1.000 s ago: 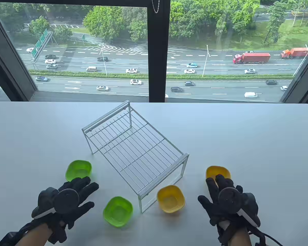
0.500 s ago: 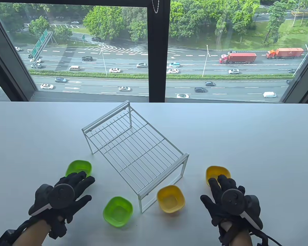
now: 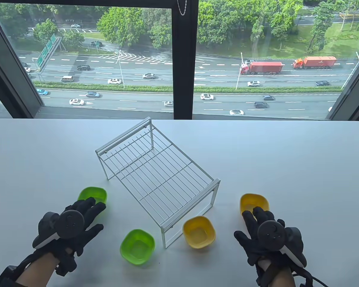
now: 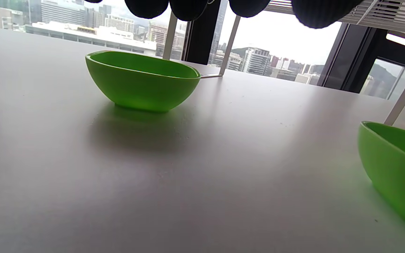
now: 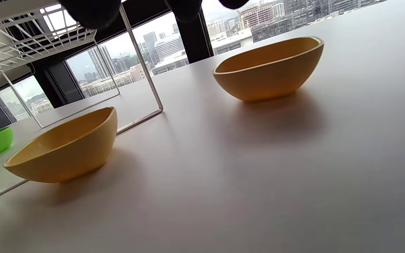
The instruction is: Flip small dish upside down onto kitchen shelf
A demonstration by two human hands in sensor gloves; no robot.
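A white wire kitchen shelf (image 3: 158, 176) stands mid-table. Two green small dishes sit upright on the table: one far left (image 3: 93, 193), also in the left wrist view (image 4: 141, 80), and one near the shelf's front leg (image 3: 137, 247), also at that view's right edge (image 4: 396, 165). Two yellow dishes sit upright: one by the shelf (image 3: 199, 232), also in the right wrist view (image 5: 65, 147), and one at right (image 3: 253, 201), also there (image 5: 269, 70). My left hand (image 3: 77, 219) hovers open just before the far green dish. My right hand (image 3: 257, 227) hovers open just before the right yellow dish. Neither holds anything.
The white table (image 3: 287, 164) runs back to a large window with a dark central post (image 3: 185, 59). The shelf's white legs show in both wrist views (image 5: 142, 66).
My left hand has drawn back toward me and to the left, away from the near green dish. My right hand has shifted slightly back. The dishes and shelf have not moved.
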